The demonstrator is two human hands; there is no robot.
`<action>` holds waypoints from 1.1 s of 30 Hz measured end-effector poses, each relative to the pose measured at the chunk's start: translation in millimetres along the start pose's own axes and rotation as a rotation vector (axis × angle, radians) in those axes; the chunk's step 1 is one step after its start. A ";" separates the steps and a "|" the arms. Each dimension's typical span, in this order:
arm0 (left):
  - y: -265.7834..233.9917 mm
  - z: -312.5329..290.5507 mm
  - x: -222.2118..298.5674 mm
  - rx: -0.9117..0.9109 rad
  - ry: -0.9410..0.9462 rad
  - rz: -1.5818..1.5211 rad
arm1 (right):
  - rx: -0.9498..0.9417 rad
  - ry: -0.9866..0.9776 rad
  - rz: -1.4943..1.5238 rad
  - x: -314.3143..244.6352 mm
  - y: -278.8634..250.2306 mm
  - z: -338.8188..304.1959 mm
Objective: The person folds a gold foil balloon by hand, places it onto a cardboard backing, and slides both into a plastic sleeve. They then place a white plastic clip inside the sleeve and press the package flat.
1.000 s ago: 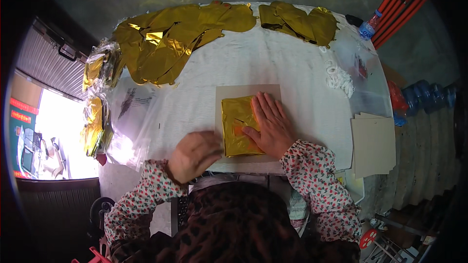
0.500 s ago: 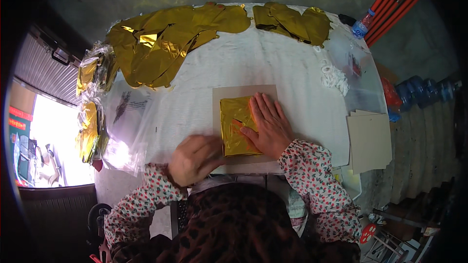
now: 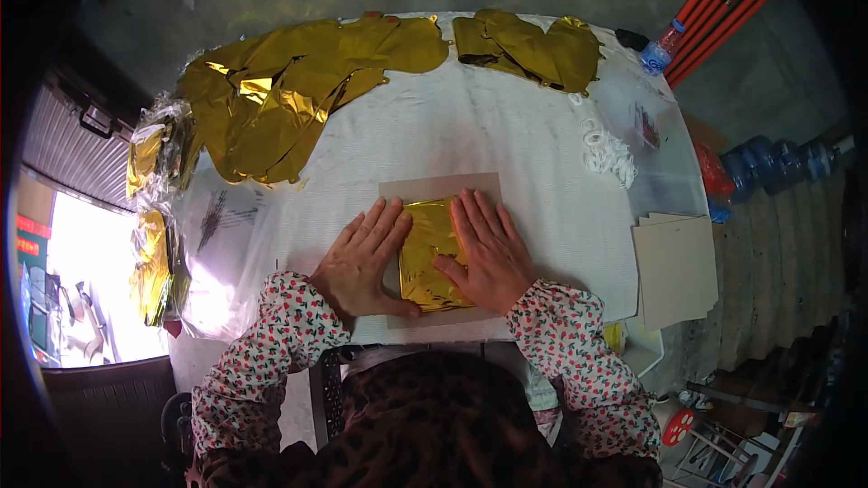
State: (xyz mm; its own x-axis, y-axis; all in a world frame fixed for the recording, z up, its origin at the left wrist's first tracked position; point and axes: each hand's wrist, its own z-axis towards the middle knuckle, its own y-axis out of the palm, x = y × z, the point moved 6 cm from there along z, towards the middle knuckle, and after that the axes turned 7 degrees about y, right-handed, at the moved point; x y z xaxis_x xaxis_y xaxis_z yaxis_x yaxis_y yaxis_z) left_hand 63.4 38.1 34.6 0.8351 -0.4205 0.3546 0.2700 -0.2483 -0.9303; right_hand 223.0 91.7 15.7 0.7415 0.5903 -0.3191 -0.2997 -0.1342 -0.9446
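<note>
A folded gold foil balloon (image 3: 423, 258) lies as a flat rectangle on a grey-brown cardboard sheet (image 3: 440, 185), near the front edge of the table. My left hand (image 3: 366, 262) rests flat along the foil's left edge, fingers stretched out and thumb toward the front. On the right side, my right hand (image 3: 488, 253) presses down with its fingers spread, its thumb reaching over the foil. Neither hand grips anything. Parts of the foil's side edges are hidden under the hands.
Unfolded gold foil balloons (image 3: 271, 99) cover the far left, with another (image 3: 533, 50) at the far middle. Packed foil in clear bags (image 3: 154, 253) and plastic sleeves (image 3: 221, 244) lie left. At right are white string (image 3: 608, 158), cardboard sheets (image 3: 678, 267) and a bottle (image 3: 660, 54).
My left hand has moved from a blurred, curled pose at the foil's lower left to lying flat along its left edge. My right hand stays on the foil. The view has shifted slightly.
</note>
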 end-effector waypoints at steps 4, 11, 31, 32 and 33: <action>-1.8 -3.7 -1.5 -0.029 -0.009 0.005 | 0.011 -0.002 0.013 -1.9 0.1 -0.4; -2.1 14.4 25.1 0.161 0.122 -0.025 | 0.003 0.001 0.015 -1.9 2.0 2.5; 13.0 16.2 21.5 0.125 0.061 0.082 | -0.223 0.032 0.389 30.6 -29.0 86.7; 13.3 16.1 20.8 0.127 0.058 0.078 | -0.223 0.028 0.387 31.6 -26.9 92.8; 12.7 15.9 20.8 0.130 0.057 0.079 | -0.266 -0.013 0.349 30.2 -22.3 97.3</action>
State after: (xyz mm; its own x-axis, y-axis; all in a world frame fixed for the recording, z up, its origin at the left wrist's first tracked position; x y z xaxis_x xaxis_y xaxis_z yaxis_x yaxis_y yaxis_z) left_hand 91.8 40.0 28.6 0.8287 -0.4837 0.2816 0.2677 -0.0992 -0.9584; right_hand 193.7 189.9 34.7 0.6152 0.4831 -0.6230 -0.3641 -0.5269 -0.7680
